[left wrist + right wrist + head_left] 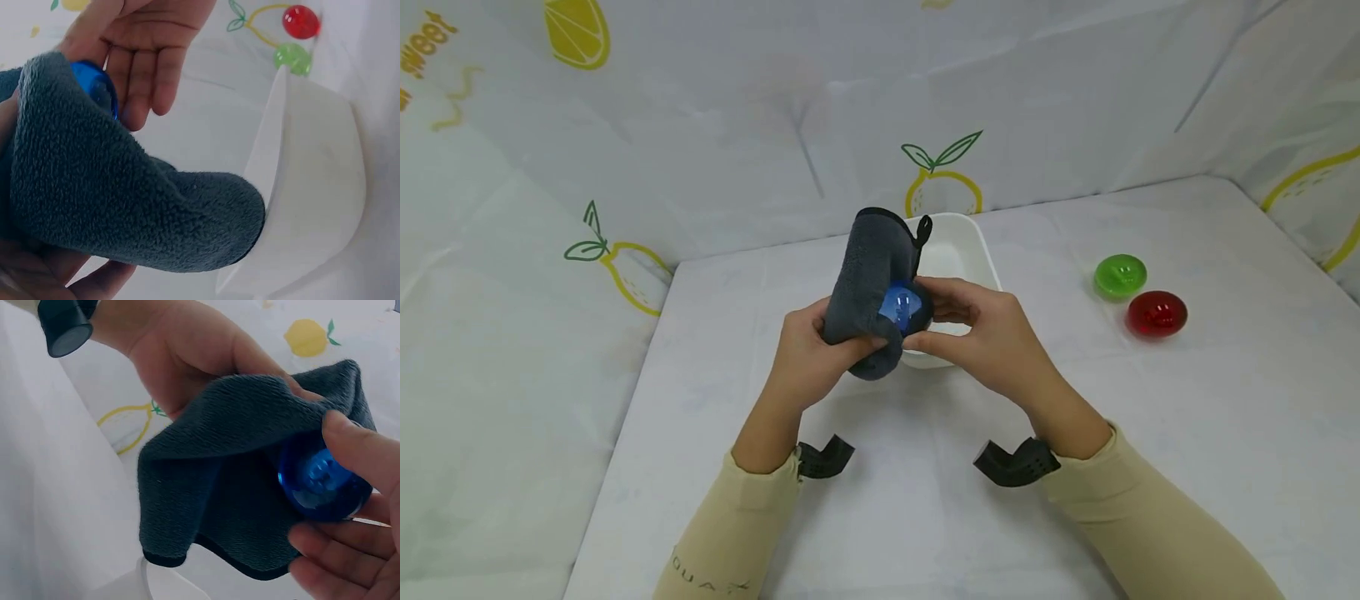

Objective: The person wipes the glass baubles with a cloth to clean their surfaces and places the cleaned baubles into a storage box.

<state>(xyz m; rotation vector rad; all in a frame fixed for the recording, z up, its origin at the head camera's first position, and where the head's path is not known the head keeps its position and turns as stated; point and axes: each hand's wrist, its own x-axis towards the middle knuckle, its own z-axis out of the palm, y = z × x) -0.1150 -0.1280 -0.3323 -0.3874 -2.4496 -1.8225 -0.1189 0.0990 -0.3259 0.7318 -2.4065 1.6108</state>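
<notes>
A dark grey towel (863,275) with black edging and a hanging loop is folded partly round a glossy, see-through blue ball (901,306). My left hand (808,358) grips the towel from the left, thumb in front. My right hand (992,333) holds the ball from the right; in the right wrist view its thumb lies at the upper edge of the blue ball (322,484), with fingers below. Behind the ball, the towel backs it. Both hands are above the table, in front of a white container (981,254), which they partly hide.
To the right on the white-covered table (1210,467) lie a see-through green ball (1120,277) and a red ball (1157,314), close together. A lemon-printed white sheet (722,108) hangs behind the table. Black wrist cameras sit on both wrists.
</notes>
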